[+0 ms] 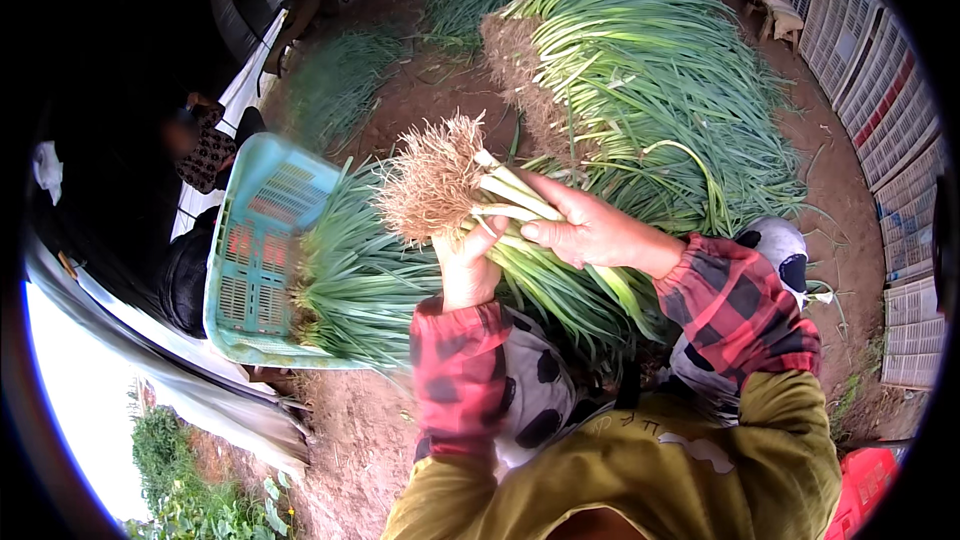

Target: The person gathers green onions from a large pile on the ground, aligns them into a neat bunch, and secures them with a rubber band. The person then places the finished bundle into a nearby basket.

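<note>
A bunch of long green allium plants, perhaps leeks or green onions (517,240), lies across both my hands above my lap. Its bushy brown roots (435,178) point up and to the left, while the leaves trail down to the right. My left hand (471,259) grips the white stems from below, just behind the roots. Over the same stems, a little further right, my right hand (592,225) is closed with its thumb along them. The leaf ends are partly hidden behind my right forearm.
To the left, a turquoise plastic crate (259,255) holds more plants, roots inward. A large heap of unsorted-looking plants (645,67) spreads ahead on the soil. Pale plastic crates (862,60) line the right side; a red crate (862,487) stands lower right. Another person (206,146) is at far left.
</note>
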Demonstrator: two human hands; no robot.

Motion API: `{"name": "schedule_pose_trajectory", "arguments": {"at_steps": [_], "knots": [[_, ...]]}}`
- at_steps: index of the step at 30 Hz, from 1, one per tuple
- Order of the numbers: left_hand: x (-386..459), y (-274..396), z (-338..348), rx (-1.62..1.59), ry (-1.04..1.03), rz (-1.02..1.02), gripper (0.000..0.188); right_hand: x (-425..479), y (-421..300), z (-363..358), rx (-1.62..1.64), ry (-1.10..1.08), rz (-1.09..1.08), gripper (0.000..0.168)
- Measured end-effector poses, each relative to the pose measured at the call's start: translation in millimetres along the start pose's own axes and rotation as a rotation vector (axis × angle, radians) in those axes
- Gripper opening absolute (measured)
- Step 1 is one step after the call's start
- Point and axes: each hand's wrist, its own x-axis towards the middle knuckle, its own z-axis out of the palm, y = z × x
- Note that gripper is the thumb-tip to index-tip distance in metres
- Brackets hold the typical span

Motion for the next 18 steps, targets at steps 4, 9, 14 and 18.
{"name": "schedule_pose_trajectory", "arguments": {"at_steps": [4, 9, 14, 18], "knots": [[0, 6, -12, -0.029, -0.101, -0.109, 0.056, 3, 9, 1, 0.148, -0.033, 0.181, 0.064], [1, 0, -2, 0.095, -0.081, -0.012, 0.060, 6, 23, 8, -0.447, 0.069, 0.036, 0.058], [5, -2, -6, 0.099, -0.127, -0.111, 0.060, 5, 14, 21, -1.100, 0.190, 0.051, 0.074], [2, -8, 4, 0.080, -0.102, -0.159, 0.060, 7, 28, 11, -1.184, 0.307, -0.284, 0.083]]}}
